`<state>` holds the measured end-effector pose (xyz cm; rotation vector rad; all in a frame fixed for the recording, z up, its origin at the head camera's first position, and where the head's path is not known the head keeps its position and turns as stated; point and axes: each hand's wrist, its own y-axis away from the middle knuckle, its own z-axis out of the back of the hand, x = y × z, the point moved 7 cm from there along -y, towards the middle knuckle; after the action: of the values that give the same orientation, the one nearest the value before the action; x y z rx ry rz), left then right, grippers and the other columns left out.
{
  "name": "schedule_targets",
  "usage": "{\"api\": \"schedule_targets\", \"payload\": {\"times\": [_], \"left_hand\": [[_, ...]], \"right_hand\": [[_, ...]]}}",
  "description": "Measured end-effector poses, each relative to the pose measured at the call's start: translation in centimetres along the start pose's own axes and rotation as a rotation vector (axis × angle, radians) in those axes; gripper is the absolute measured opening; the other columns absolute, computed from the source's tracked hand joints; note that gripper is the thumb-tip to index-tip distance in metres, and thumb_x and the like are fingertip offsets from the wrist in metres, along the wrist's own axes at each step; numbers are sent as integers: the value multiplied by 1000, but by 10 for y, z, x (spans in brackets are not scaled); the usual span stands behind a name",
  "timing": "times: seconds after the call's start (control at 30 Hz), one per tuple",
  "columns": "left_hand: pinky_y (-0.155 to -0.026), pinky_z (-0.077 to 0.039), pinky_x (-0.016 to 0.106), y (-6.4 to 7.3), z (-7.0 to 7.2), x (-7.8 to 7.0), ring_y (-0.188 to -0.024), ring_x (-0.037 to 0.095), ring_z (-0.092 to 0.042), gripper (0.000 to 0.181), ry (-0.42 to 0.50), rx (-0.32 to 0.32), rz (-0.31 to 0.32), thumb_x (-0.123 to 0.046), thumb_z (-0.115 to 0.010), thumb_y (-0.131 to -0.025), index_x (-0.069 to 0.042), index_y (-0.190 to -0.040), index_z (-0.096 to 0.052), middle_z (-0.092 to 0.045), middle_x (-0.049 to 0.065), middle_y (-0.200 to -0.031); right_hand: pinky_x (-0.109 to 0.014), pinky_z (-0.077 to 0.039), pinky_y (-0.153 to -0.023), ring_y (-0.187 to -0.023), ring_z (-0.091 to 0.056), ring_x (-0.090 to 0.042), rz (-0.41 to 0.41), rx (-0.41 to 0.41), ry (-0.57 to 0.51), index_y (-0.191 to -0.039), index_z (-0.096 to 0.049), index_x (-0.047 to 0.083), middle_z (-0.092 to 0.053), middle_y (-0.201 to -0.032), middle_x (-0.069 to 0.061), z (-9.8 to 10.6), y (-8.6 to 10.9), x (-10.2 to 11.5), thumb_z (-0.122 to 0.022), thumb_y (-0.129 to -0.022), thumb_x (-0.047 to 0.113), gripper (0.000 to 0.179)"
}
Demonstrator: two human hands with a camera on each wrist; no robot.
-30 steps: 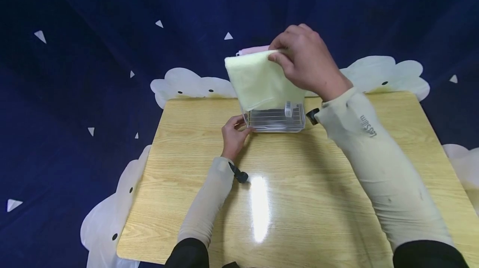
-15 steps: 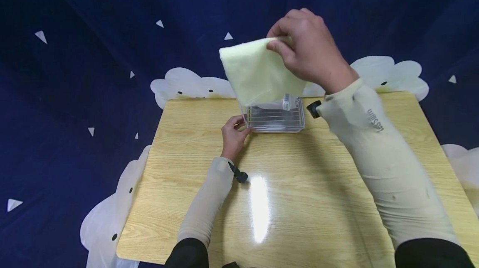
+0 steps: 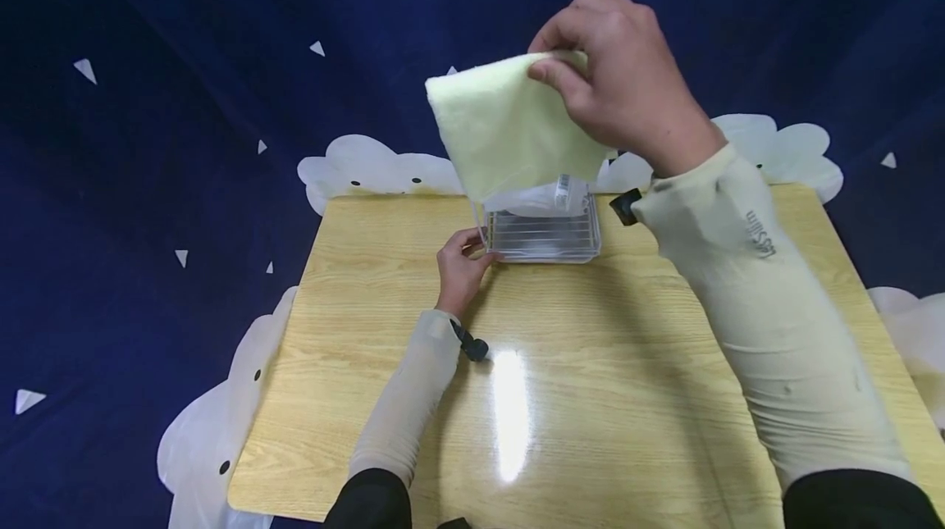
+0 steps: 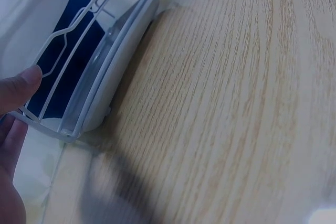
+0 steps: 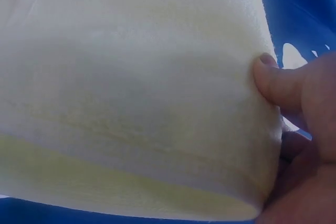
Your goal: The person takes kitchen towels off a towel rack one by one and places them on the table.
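A folded pale yellow towel (image 3: 517, 127) hangs from my right hand (image 3: 631, 82), whose thumb and fingers pinch its top edge. In the right wrist view the towel (image 5: 136, 93) fills most of the picture, with the thumb (image 5: 281, 85) on its near face. Below it on the table stands a small white wire rack (image 3: 542, 242) with a tray-like base. My left hand (image 3: 460, 271) grips the rack's left side. In the left wrist view the thumb (image 4: 21, 87) rests at the rack's wires (image 4: 58, 85). The towel overlaps the rack's upper back part.
A whitish translucent piece with a barcode label (image 3: 563, 191) shows at the rack's back, under the towel. The wooden table (image 3: 354, 365) reaches to a dark blue curtain (image 3: 221, 61) with white cloud shapes (image 3: 369, 161) along its edge.
My right hand has risen with the yellow towel, showing more of the rack. A pink item seen above the towel's top edge earlier no longer shows. My left hand stays at the rack.
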<state>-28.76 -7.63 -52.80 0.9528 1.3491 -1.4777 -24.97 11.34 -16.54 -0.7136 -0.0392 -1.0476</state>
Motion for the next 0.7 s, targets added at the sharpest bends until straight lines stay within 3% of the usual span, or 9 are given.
{"api": "schedule_targets", "payload": {"times": [0.2, 0.43, 0.6, 0.7], "left_hand": [[-83, -64, 29, -1, -1, 0, -101, 46, -66, 44, -16, 0, -14, 12, -85, -72, 10, -112, -68, -63, 31, -112], [-86, -63, 32, -3, -2, -1, -101, 42, -66, 43, -38, -10, -10, 10, -86, -71, 2, -111, -71, -64, 29, -111], [-87, -63, 42, -3, -2, -3, -101, 45, -66, 45, -33, -24, -23, 12, -86, -69, 5, -110, -70, -64, 28, -110], [-87, -63, 41, -4, -2, -2, -100, 45, -66, 45, -28, -19, -29, 13, -86, -69, 9, -111, -68, -64, 29, -110]], "right_hand": [[-40, -48, -94, -105, -51, -29, 43, -28, 34, -108, -73, -1, -65, -107, -15, 9, -1, 10, -61, -102, 21, 26], [-38, -50, -86, -99, -54, -27, 122, -104, 60, -106, -74, -1, -68, -104, -16, 26, -3, 22, -62, -102, 22, 26], [-35, -50, -83, -96, -54, -25, 167, -151, 56, -104, -74, -2, -69, -101, -15, 36, -3, 26, -63, -101, 23, 27], [-33, -54, -84, -98, -55, -24, 177, -170, 61, -105, -75, -1, -70, -103, -14, 40, -1, 29, -63, -101, 22, 27]]}}
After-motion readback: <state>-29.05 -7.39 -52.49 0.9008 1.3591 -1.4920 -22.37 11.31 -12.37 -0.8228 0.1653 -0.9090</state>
